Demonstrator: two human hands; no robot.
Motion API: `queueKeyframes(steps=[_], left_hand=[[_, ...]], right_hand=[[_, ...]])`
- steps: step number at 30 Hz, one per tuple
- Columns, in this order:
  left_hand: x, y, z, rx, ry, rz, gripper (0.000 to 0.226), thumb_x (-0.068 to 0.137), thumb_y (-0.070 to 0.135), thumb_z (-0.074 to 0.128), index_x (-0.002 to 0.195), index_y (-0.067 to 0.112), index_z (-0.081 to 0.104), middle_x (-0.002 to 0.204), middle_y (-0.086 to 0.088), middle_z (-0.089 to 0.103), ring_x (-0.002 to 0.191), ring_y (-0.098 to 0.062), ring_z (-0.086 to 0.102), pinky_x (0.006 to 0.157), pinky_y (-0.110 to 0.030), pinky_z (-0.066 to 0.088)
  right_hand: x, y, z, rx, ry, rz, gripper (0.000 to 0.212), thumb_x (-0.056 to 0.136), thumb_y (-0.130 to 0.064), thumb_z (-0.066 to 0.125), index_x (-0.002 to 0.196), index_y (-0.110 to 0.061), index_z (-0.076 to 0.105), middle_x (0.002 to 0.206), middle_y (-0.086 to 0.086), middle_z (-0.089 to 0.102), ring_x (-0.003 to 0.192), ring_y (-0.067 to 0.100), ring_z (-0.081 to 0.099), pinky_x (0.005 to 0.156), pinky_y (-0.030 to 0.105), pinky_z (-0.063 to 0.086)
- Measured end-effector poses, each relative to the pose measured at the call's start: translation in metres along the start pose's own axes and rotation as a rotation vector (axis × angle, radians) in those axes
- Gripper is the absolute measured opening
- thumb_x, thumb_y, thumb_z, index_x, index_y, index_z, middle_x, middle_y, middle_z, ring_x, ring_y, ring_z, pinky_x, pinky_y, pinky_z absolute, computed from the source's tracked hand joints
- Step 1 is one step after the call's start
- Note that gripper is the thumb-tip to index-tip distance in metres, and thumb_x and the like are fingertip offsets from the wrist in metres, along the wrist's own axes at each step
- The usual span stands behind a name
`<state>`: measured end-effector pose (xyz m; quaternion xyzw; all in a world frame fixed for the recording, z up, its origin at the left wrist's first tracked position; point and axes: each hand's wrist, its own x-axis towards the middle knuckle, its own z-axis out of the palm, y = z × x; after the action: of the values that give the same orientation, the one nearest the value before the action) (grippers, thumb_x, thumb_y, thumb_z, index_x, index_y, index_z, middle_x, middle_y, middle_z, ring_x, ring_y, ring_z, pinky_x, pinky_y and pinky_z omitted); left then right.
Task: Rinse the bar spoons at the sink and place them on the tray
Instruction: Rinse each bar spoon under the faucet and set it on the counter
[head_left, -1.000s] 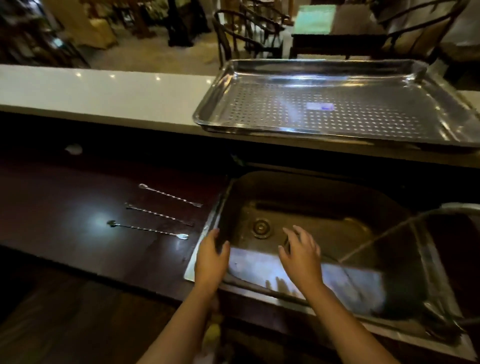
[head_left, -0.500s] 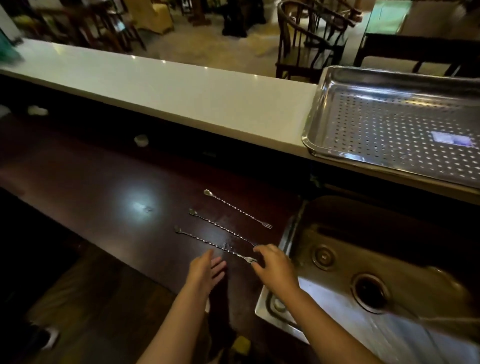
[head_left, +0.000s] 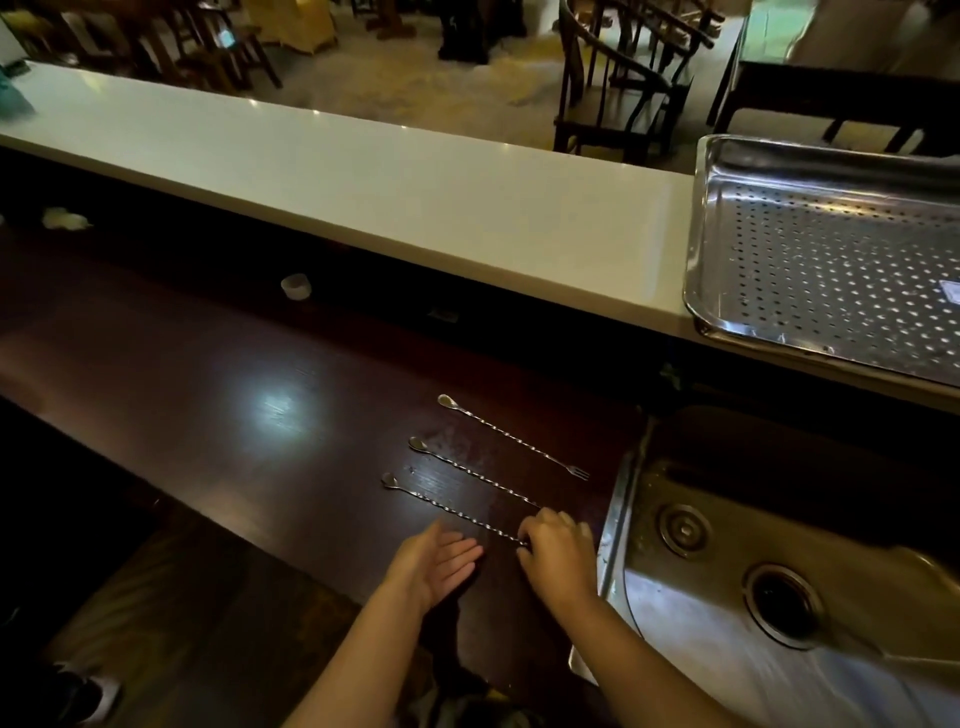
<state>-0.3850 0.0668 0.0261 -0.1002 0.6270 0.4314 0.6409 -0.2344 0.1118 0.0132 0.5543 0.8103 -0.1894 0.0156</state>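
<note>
1. Three bar spoons lie side by side on the dark wooden counter (head_left: 208, 374), just left of the sink (head_left: 727, 649): far spoon (head_left: 511, 435), middle spoon (head_left: 470, 470), near spoon (head_left: 447, 506).
2. The right hand (head_left: 558, 553) covers the near spoon's fork end, fingers curled over it; a firm pinch cannot be confirmed.
3. The left hand (head_left: 434, 564) is open, palm up, holding nothing, just beside that spoon.
4. The perforated steel tray (head_left: 698, 270) sits on the white bar top (head_left: 363, 192), behind the sink.
</note>
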Motion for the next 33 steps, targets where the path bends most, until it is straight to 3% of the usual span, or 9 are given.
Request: queueKeyframes(steps=[4, 8, 12, 15, 18, 23, 28, 31, 33], left_hand=[[0.002, 0.004, 0.0, 0.028, 0.003, -0.001, 0.032, 0.097, 0.021, 0.037, 0.111, -0.002, 0.054, 0.125, -0.022, 0.059, 0.076, -0.023, 0.062, 0.068, -0.03, 0.048], [0.004, 0.005, 0.003, 0.087, -0.035, 0.023, 0.039, 0.098, 0.017, 0.034, 0.125, -0.009, 0.047, 0.123, -0.024, 0.057, 0.083, -0.026, 0.06, 0.068, -0.028, 0.047], [0.005, 0.004, 0.01, 0.121, -0.023, 0.051, 0.036, 0.097, 0.016, 0.04, 0.121, -0.009, 0.05, 0.119, -0.023, 0.059, 0.099, -0.029, 0.06, 0.069, -0.027, 0.047], [0.008, 0.002, 0.015, 0.111, -0.009, 0.066, 0.02, 0.095, 0.01, 0.044, 0.095, -0.004, 0.058, 0.106, -0.02, 0.063, 0.08, -0.025, 0.064, 0.07, -0.029, 0.048], [0.009, -0.001, 0.021, 0.112, -0.023, 0.086, 0.014, 0.094, 0.009, 0.045, 0.097, 0.001, 0.057, 0.095, -0.015, 0.066, 0.059, -0.015, 0.067, 0.068, -0.025, 0.048], [0.005, -0.002, 0.038, 0.086, -0.054, 0.162, 0.022, 0.093, 0.004, 0.045, 0.111, -0.005, 0.055, 0.107, -0.02, 0.061, 0.1, -0.029, 0.06, 0.085, -0.031, 0.045], [0.0, -0.01, 0.069, 0.095, -0.142, 0.232, 0.018, 0.092, 0.005, 0.049, 0.104, -0.004, 0.059, 0.114, -0.022, 0.063, 0.092, -0.027, 0.062, 0.087, -0.031, 0.045], [-0.007, -0.022, 0.1, 0.097, -0.215, 0.279, 0.014, 0.092, 0.007, 0.05, 0.096, 0.001, 0.061, 0.108, -0.019, 0.064, 0.081, -0.02, 0.068, 0.073, -0.024, 0.054], [-0.014, -0.034, 0.127, 0.09, -0.255, 0.304, 0.013, 0.091, 0.006, 0.051, 0.092, 0.002, 0.062, 0.103, -0.019, 0.064, 0.067, -0.014, 0.072, 0.059, -0.018, 0.057]], right_hand=[[0.0, 0.0, 0.005, -0.011, 0.01, 0.0, 0.017, 0.09, -0.019, 0.048, 0.099, -0.019, 0.063, 0.113, 0.0, 0.061, 0.112, 0.021, 0.048, 0.094, 0.035, 0.033], [0.002, 0.001, 0.001, 0.044, -0.031, -0.008, 0.019, 0.09, -0.017, 0.046, 0.095, -0.02, 0.064, 0.107, -0.001, 0.065, 0.109, 0.02, 0.051, 0.093, 0.035, 0.03], [-0.002, 0.004, -0.009, 0.306, -0.119, 0.073, 0.015, 0.088, -0.021, 0.051, 0.081, -0.03, 0.06, 0.098, -0.004, 0.071, 0.099, 0.015, 0.06, 0.093, 0.032, 0.029], [-0.008, 0.009, -0.015, 0.449, -0.136, 0.16, 0.011, 0.085, -0.024, 0.055, 0.083, -0.027, 0.066, 0.094, -0.003, 0.072, 0.096, 0.016, 0.063, 0.098, 0.032, 0.039], [-0.014, 0.018, -0.023, 0.521, -0.14, 0.215, 0.011, 0.082, -0.024, 0.059, 0.085, -0.022, 0.069, 0.093, -0.002, 0.073, 0.095, 0.015, 0.064, 0.098, 0.034, 0.044], [-0.027, 0.04, -0.035, 0.681, -0.104, 0.244, 0.016, 0.083, -0.014, 0.06, 0.072, -0.025, 0.062, 0.083, 0.0, 0.068, 0.085, 0.016, 0.064, 0.083, 0.032, 0.052], [-0.042, 0.076, -0.048, 0.9, 0.008, 0.28, 0.032, 0.082, -0.001, 0.062, 0.063, -0.026, 0.062, 0.061, -0.012, 0.063, 0.062, 0.001, 0.059, 0.06, 0.012, 0.045], [-0.057, 0.112, -0.06, 1.023, 0.114, 0.318, 0.035, 0.08, 0.007, 0.062, 0.061, -0.022, 0.064, 0.068, 0.0, 0.065, 0.07, 0.013, 0.061, 0.072, 0.021, 0.049], [-0.072, 0.14, -0.068, 1.095, 0.192, 0.366, 0.036, 0.08, 0.009, 0.062, 0.06, -0.021, 0.065, 0.067, -0.003, 0.065, 0.065, 0.005, 0.062, 0.066, 0.012, 0.049]])
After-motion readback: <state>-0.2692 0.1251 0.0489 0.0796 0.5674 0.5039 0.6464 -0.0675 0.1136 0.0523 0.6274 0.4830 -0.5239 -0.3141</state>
